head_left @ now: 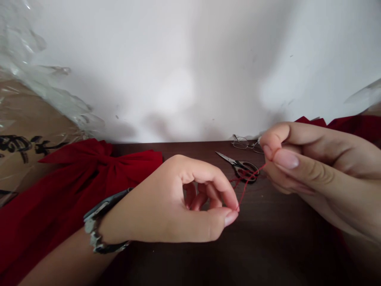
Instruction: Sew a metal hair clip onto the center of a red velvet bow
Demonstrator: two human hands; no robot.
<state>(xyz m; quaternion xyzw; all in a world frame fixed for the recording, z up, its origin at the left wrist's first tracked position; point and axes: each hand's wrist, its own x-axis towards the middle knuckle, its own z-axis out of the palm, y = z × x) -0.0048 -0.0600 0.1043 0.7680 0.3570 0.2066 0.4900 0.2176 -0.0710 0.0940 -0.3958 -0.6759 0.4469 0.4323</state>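
Note:
Between my hands runs a thin red thread, with looser strands of it hanging behind. My left hand pinches it between thumb and index fingertip, the other fingers curled. My right hand grips the thread higher up and to the right, also in a pinch of thumb and forefinger. Behind the strands, a pair of scissors with black handles lies on the dark brown table, blades pointing to the back left. Whether a needle is in either pinch I cannot make out.
Wire-framed glasses lie at the back by the white wall, partly behind my right hand. A large red fabric bow covers the left side. Beyond it stands a plastic-wrapped cardboard box. More red fabric shows at right.

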